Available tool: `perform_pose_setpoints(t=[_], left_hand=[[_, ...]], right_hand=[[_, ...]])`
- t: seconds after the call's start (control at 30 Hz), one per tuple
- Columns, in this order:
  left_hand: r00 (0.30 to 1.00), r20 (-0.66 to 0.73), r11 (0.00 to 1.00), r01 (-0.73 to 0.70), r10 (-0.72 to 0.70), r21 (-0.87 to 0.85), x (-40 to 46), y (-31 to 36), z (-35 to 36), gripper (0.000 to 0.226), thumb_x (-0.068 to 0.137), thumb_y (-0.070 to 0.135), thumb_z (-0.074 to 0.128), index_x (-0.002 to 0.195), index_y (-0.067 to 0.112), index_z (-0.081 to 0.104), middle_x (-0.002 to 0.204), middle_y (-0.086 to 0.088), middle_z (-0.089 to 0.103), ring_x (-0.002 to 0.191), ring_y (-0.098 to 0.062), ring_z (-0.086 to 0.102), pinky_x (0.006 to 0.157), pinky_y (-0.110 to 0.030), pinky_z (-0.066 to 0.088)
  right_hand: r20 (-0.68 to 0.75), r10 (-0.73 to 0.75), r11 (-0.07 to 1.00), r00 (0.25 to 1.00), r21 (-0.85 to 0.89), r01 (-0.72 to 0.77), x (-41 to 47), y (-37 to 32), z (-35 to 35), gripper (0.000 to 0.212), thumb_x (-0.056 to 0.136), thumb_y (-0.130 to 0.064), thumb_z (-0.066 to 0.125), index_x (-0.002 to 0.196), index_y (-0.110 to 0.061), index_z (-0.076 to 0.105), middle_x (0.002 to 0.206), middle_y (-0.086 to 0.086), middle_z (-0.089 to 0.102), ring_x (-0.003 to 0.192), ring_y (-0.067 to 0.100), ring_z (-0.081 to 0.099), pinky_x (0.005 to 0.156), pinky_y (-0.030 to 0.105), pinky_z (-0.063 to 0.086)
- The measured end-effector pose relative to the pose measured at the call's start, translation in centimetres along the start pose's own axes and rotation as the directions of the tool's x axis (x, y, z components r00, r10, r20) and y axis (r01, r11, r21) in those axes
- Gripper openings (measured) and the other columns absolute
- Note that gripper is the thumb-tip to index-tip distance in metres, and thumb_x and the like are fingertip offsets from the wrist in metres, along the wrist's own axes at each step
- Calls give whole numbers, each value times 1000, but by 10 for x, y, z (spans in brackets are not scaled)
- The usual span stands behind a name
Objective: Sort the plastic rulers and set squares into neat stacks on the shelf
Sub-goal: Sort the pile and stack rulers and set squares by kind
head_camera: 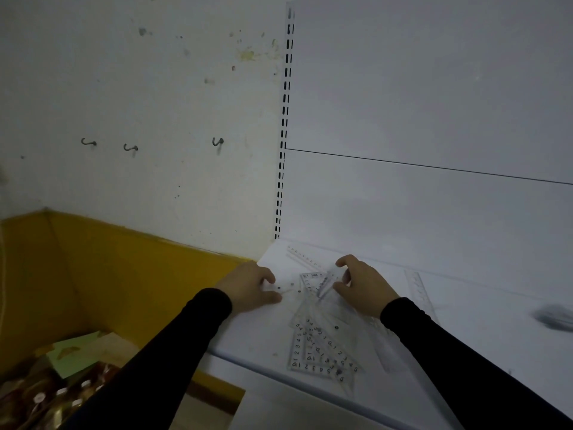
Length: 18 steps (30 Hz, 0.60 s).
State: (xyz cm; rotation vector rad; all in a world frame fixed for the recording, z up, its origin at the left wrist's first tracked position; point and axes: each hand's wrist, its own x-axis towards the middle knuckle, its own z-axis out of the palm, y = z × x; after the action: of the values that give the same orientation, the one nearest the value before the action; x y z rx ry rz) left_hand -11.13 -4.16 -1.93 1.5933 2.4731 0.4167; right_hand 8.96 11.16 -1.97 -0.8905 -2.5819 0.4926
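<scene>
You are leaning both hands over the white shelf [465,321], black sleeves showing. Your right hand [364,283] is pinching a clear ruler [327,282] between thumb and curled fingers, the ruler tilting up off the shelf. Your left hand [248,285] is resting at the shelf's left corner with fingers curled down toward a clear piece [286,288]; it looks like you are gripping its edge, but blur is making that hard to confirm. A loose pile of clear set squares [322,349] is lying fanned out just below and between your hands, near the front edge. Another ruler [302,254] is lying near the back wall, and one more [418,287] is sitting beside your right wrist. A yellow box [108,274] is standing left of the shelf.
</scene>
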Motion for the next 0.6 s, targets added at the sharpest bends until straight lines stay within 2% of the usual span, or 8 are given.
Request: perform_pose_setpoints(t=[0.1,0.3,0.4,0.53,0.6], left_hand=[[1000,-16,1000,6,-7,-9,0,-3,1,45,77,56,66,109,26,59,101,3,52,88,-12,50,71,-24,40],[998,-62,991,23,-31,-134,-4,-8,4,38,72,51,73,98,29,57,103,8,50,94,-11,49,75,-23,39],[993,-112,976,22,-47,-216,-9,-13,3,38,70,44,77,96,28,54,102,9,50,94,-11,49,73,-23,38],[977,-207,974,12,-61,-228,-14,-22,-2,32,72,33,76,94,27,54,107,0,52,86,-12,54,76,-25,47],[969,-231,968,35,-94,-247,-18,-28,-4,35,73,31,77,102,25,58,114,-1,52,84,-10,57,77,-25,50]], right_hand=[[-17,-14,1000,1000,22,14,-2,1,3,38,90,-24,55,125,-18,44,92,-5,52,72,2,44,61,10,32],[-31,-57,998,998,30,58,-4,-2,8,36,90,-25,55,124,-19,44,92,-6,52,71,-1,43,61,10,32],[-36,-82,996,996,34,84,-2,-4,11,36,90,-25,56,123,-19,45,90,-7,52,71,-1,43,62,10,32],[-32,-108,993,994,41,109,0,-7,16,36,89,-26,57,122,-21,45,88,-8,51,71,0,44,62,12,33],[-29,-120,992,992,47,121,1,-9,19,35,89,-26,57,122,-21,45,88,-9,51,71,0,45,62,12,33]])
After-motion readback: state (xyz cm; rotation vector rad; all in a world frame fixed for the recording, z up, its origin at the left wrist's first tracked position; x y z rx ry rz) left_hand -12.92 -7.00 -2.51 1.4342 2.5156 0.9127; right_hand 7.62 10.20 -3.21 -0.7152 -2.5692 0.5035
